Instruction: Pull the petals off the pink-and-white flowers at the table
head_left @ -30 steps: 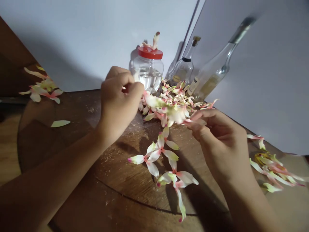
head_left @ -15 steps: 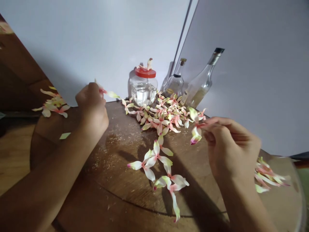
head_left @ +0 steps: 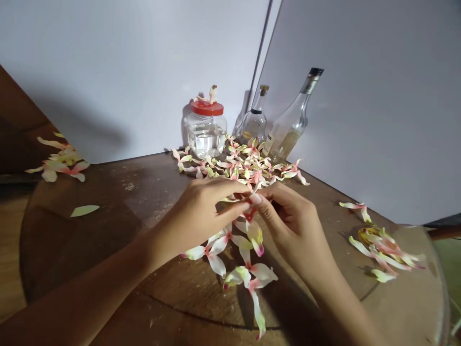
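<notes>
My left hand [head_left: 201,211] and my right hand [head_left: 288,226] meet over the middle of the round wooden table [head_left: 144,298]. Both pinch one small pink and cream flower [head_left: 254,230], which hangs just below the fingertips. Directly under the hands lie a few flowers joined in a row [head_left: 237,269] on the wood. A heap of loose flowers [head_left: 237,166] is spread behind the hands, toward the wall.
A clear jar with a red lid [head_left: 206,129] and two glass bottles [head_left: 288,125] stand at the back against the white wall. More flowers lie at the right [head_left: 385,245] and far left [head_left: 59,161]; one loose petal [head_left: 84,210] lies left.
My hands were apart, the left raised with a petal and the right holding a flower. They have come together over the table's middle, both pinching the flower.
</notes>
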`<move>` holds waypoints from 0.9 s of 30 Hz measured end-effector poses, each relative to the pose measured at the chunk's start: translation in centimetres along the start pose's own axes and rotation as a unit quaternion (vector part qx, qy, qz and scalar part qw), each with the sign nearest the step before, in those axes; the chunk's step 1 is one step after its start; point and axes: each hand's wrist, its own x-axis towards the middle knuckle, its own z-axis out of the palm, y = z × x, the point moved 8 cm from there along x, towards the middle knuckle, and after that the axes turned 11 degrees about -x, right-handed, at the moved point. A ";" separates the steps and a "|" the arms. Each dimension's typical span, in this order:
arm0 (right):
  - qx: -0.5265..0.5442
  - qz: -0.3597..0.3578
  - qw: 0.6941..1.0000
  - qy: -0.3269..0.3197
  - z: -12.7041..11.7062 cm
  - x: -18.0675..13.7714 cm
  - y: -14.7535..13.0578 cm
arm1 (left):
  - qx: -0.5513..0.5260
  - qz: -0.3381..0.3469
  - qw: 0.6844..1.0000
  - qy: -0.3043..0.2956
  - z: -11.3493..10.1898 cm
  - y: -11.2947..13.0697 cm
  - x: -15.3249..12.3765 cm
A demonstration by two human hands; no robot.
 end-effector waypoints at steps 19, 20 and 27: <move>-0.063 -0.120 0.990 -0.022 -0.2 -0.1 -1.4 | -0.145 -0.186 0.972 -0.024 -0.7 -2.8 -0.1; -0.062 -0.125 0.990 -0.030 -0.1 -0.1 -1.6 | -0.146 -0.186 0.971 -0.018 -0.7 -2.9 -0.1; -0.034 -0.102 0.992 -0.062 0.5 -0.1 -1.4 | -0.185 -0.161 0.969 -0.007 -0.6 -3.3 0.0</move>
